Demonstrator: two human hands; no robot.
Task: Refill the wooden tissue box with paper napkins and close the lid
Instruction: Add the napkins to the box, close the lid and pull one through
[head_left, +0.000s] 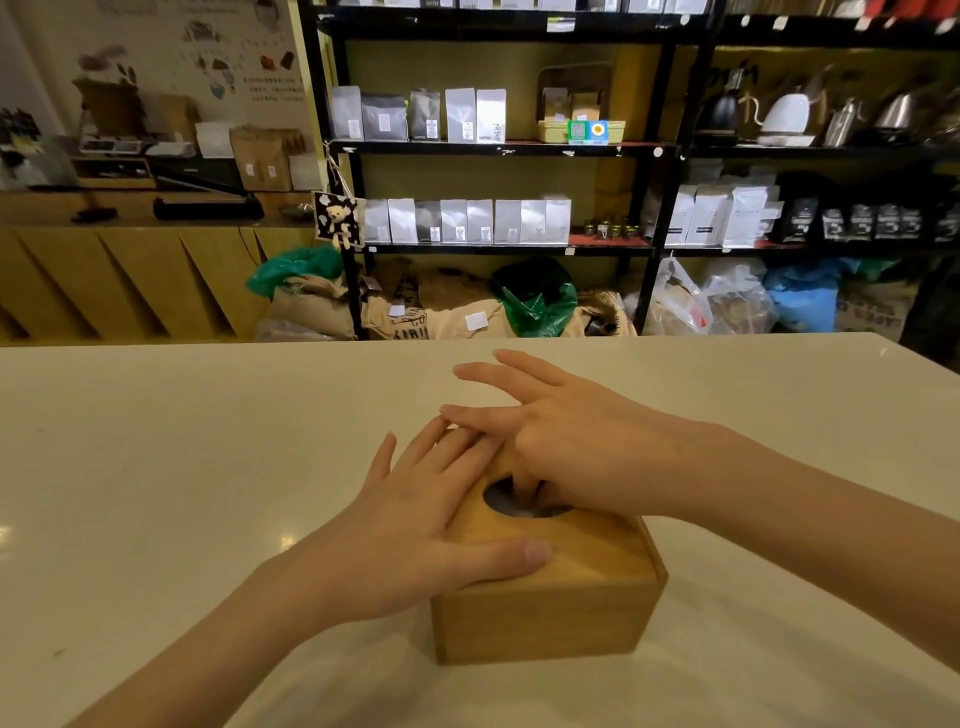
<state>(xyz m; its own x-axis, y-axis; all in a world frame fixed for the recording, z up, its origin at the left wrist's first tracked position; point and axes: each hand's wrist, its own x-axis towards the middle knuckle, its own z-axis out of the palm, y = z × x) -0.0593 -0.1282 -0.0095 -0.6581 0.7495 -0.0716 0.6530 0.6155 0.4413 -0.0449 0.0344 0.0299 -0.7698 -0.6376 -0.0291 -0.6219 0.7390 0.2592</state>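
Wood first: the tissue box (545, 613) sits on the pale table (156, 467) beneath the left hand (415, 525), flat and spread on its lid (587, 556), while the right hand (571, 447), fingers splayed, dips a finger into the oval opening (511, 501), best hooking a napkin up gently while the left steadies.

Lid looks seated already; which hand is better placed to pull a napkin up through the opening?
Right. The right hand already has a finger down in the oval opening of the wooden tissue box. The left hand lies flat on the lid, well placed to steady it.
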